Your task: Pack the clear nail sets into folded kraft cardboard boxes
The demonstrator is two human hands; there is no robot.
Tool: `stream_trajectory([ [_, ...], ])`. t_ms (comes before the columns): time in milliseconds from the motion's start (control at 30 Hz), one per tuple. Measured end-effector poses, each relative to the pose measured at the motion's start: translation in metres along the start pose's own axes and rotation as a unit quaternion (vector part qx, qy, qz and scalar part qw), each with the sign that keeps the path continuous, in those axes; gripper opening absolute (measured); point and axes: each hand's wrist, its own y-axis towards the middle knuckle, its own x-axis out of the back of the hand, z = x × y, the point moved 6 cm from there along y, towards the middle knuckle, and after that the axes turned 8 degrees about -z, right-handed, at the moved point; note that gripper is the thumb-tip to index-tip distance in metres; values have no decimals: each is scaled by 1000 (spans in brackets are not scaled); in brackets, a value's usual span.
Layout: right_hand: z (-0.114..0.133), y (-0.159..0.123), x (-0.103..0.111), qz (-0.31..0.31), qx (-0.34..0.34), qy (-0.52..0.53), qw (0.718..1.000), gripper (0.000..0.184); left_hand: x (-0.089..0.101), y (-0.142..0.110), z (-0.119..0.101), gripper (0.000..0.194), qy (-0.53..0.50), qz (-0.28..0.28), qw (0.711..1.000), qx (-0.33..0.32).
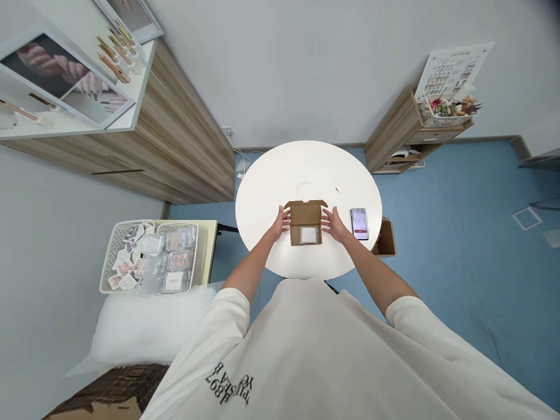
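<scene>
A small brown cardboard box (pixel 305 216) stands on the round white table (pixel 306 169) with its lid flap raised at the far side. Inside lies a white packet (pixel 308 235). My left hand (pixel 281 221) rests against the box's left side, fingers curled onto the edge. My right hand (pixel 333 224) presses against the box's right side in the same way. Both hands hold the box between them.
A phone (pixel 359 223) lies on the table right of the box. A white basket (pixel 151 255) of small packets sits on a side table at left. A brown bin (pixel 385 237) stands under the table's right edge. Wooden cabinets stand at left and back right.
</scene>
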Motion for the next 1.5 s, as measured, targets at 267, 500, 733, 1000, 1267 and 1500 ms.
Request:
stream_trajectory([
  [267,0,-11,1,39,-12,102,994,70,1,-5,3,80,-80,43,996,-16],
  [500,-30,-20,-4,7,71,-61,996,53,-3,-12,34,36,99,-22,986,-130],
  [733,-56,-39,-15,-71,234,-326,913,47,-18,-37,52,36,354,-122,880,-293],
  [1000,-77,-53,-27,-76,285,-480,826,47,-30,-56,61,33,463,-117,818,-321],
  [1267,-90,-51,-34,-57,210,-517,828,61,-38,-61,69,55,502,-78,828,-238],
  [1500,-69,-62,-28,-78,185,-464,863,68,-37,-70,56,77,454,-67,859,-225],
])
